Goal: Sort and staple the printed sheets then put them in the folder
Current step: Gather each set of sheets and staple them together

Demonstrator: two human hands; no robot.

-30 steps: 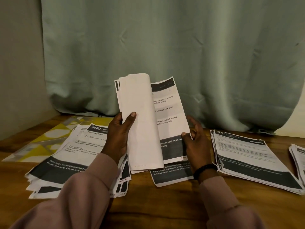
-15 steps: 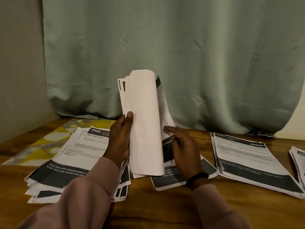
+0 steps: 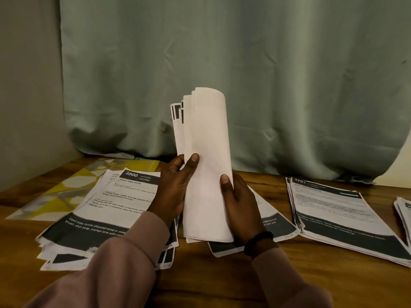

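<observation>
I hold a bundle of printed sheets (image 3: 206,165) upright above the wooden table, folded over so that its blank white back faces me. My left hand (image 3: 175,187) grips its left edge with the thumb on the front. My right hand (image 3: 239,203) holds the right edge lower down, thumb pressed on the paper. A messy pile of printed sheets (image 3: 106,218), topped by one headed "3800 Wash baby bottle", lies at the left. A yellow and grey patterned folder (image 3: 66,192) lies flat behind that pile. Loose sheets (image 3: 275,225) rest under my right hand.
A neat stack of printed sheets (image 3: 340,214) lies at the right, and another stack (image 3: 403,212) is cut off by the right edge. A green curtain (image 3: 222,74) hangs behind the table (image 3: 211,274). A plain wall closes the left side.
The printed page that showed at the right of the bundle has been folded shut. My right hand moved from that page onto the bundle's right edge. The bundle now shows only its blank back.
</observation>
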